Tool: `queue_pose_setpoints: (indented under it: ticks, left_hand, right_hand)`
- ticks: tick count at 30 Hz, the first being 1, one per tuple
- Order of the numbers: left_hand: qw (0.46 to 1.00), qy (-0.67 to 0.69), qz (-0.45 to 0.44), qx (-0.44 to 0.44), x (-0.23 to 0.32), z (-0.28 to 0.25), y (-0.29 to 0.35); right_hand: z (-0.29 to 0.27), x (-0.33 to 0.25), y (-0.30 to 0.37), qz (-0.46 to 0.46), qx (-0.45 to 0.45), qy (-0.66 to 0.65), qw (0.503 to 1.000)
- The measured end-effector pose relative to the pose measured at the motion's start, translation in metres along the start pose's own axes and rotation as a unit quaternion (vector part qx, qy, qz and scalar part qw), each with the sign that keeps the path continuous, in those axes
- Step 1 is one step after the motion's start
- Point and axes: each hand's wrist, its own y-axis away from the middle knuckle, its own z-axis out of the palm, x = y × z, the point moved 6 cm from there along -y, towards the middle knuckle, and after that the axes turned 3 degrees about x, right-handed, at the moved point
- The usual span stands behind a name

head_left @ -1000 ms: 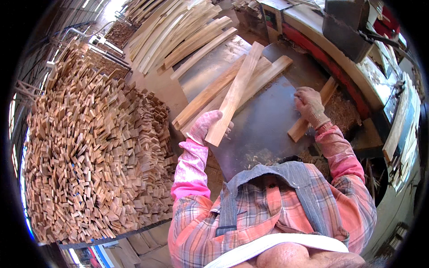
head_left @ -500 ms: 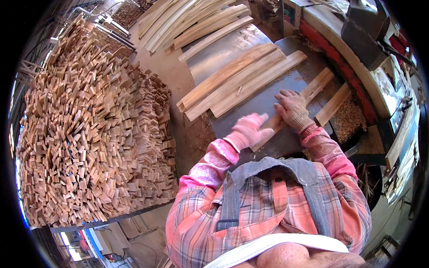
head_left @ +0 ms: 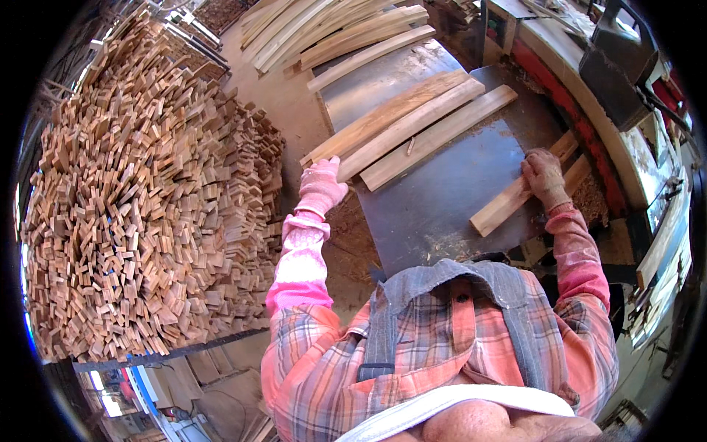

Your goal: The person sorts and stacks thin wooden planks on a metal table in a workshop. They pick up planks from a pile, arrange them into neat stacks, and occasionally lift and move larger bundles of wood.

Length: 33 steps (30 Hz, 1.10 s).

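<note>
My gloved left hand (head_left: 321, 186) is closed at the near end of the leftmost wooden plank (head_left: 390, 114), its fingertips hidden by the glove's back. Two more planks lie alongside, a middle plank (head_left: 416, 125) and a right-hand plank (head_left: 442, 136) with a small wood chip (head_left: 409, 146) by it. On the right, my gloved right hand (head_left: 545, 178) is curled over a short board (head_left: 501, 210) that lies slantwise on the metal table (head_left: 434, 214). Another board (head_left: 577, 175) lies just beyond this one, close to the red-edged machine side.
A tall stack of small wood pieces (head_left: 155, 214) fills the left. More long planks (head_left: 317, 29) lie at the far end. A red-edged machine frame (head_left: 567, 96) runs along the right, with a dark machine housing (head_left: 618, 66) above it. Shavings lie near the boards.
My left hand has moved left from the short board to the planks' near ends. My right hand has shifted right, and the short board has slid right with it.
</note>
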Motion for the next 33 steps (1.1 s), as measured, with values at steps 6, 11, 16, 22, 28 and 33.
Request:
queue_pose_setpoints:
  ticks: [6, 11, 16, 22, 28, 33]
  left_hand:
    - [0.921, 0.377, -0.021, 0.095, -0.049, 0.032, -0.002]
    - [0.796, 0.603, -0.047, 0.023, -0.025, 0.038, 0.003]
    - [0.854, 0.467, 0.132, 0.188, 0.038, 0.009, 0.036]
    - [0.895, 0.196, 0.294, 0.272, 0.156, 0.003, 0.084]
    - [0.892, 0.212, 0.341, 0.209, 0.182, -0.004, 0.067]
    - [0.98, 0.095, 0.099, 0.147, 0.124, 0.013, -0.002]
  right_hand:
    - [-0.005, 0.037, -0.001, 0.0, 0.042, 0.048, 0.998]
    - [-0.004, 0.064, 0.006, 0.115, 0.017, 0.071, 0.991]
    - [-0.037, -0.033, -0.011, 0.006, 0.083, -0.016, 0.996]
    - [-0.042, -0.126, -0.03, -0.068, 0.105, -0.081, 0.989]
    - [0.003, -0.132, -0.019, -0.012, 0.016, 0.003, 1.0]
    - [-0.006, -0.063, -0.012, 0.074, -0.085, 0.025, 0.993]
